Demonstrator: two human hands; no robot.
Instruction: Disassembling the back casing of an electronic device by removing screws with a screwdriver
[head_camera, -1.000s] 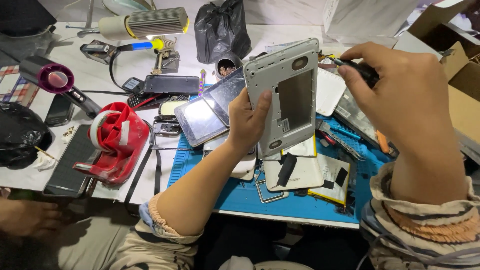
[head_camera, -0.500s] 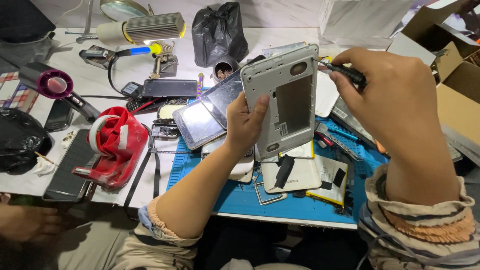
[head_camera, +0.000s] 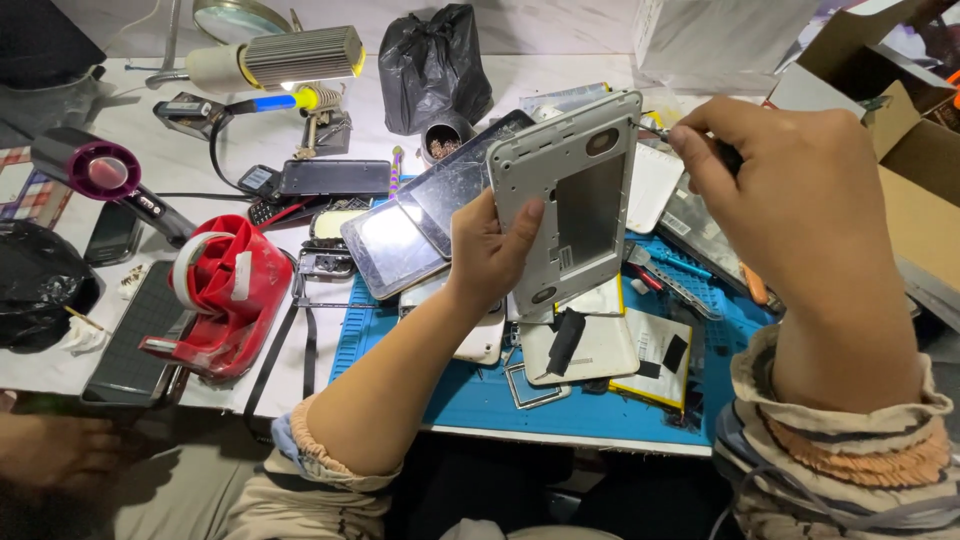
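Observation:
My left hand (head_camera: 490, 250) grips a white phone frame (head_camera: 572, 200) by its left edge and holds it upright, tilted, above the blue work mat (head_camera: 480, 385). The frame's inside faces me, with an empty dark rectangular bay in the middle. My right hand (head_camera: 790, 200) is closed around a thin dark tool (head_camera: 690, 140), a screwdriver by its look, whose tip touches the frame's upper right corner. Below the frame, flat white and yellow phone parts (head_camera: 600, 345) lie on the mat.
A red tape dispenser (head_camera: 225, 290) stands at left, next to a dark phone (head_camera: 135, 335). Several phones and screens (head_camera: 390, 245) lie behind my left hand. A black bag (head_camera: 435, 65), a soldering iron (head_camera: 270, 102), a hair dryer (head_camera: 95, 175) and cardboard boxes (head_camera: 900, 130) ring the table.
The phone frame and both hands have stayed together, shifting only slightly in view. The tool tip remains at the frame's upper right corner.

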